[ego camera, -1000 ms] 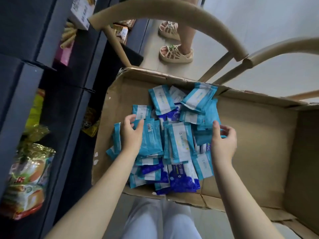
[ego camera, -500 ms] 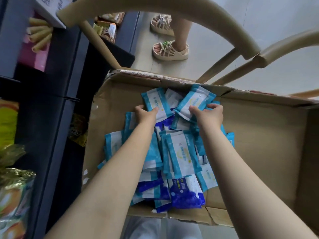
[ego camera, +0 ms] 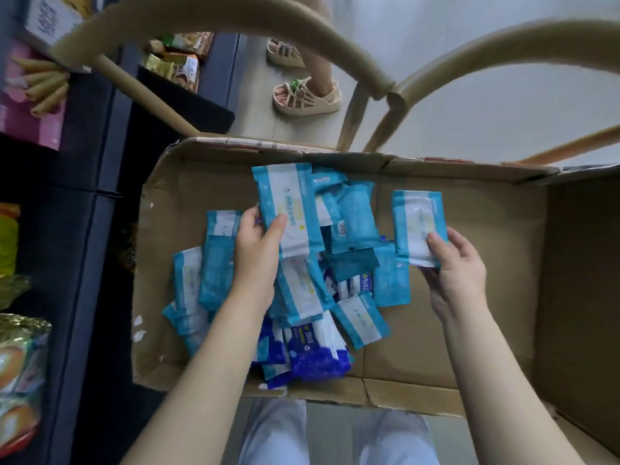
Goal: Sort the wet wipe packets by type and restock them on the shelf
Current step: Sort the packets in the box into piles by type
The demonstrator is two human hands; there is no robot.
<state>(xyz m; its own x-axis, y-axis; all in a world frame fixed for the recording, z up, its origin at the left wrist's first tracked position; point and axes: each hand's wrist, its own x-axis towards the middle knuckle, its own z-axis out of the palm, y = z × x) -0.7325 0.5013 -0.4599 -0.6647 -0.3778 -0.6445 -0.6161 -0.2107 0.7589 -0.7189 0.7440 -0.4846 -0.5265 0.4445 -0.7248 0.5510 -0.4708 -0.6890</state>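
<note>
Inside cardboard box [ego camera: 469, 297], shelf [ego camera: 84, 246] beyond left hand [ego camera: 256, 253]: gripping one light-blue packet [ego camera: 288, 209], pinching its twin [ego camera: 417, 223] in right hand [ego camera: 459, 266], both held clear of mixed pile [ego camera: 302, 297] between, probably to separate that type from dark-blue packets [ego camera: 315, 357] nearer the wrists.

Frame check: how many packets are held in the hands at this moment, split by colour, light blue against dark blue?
Light blue: 2, the tall packet in the left hand and the shorter packet in the right hand.
Dark blue: 0; the dark blue packets lie in the cardboard box.
Total held: 2.
</note>
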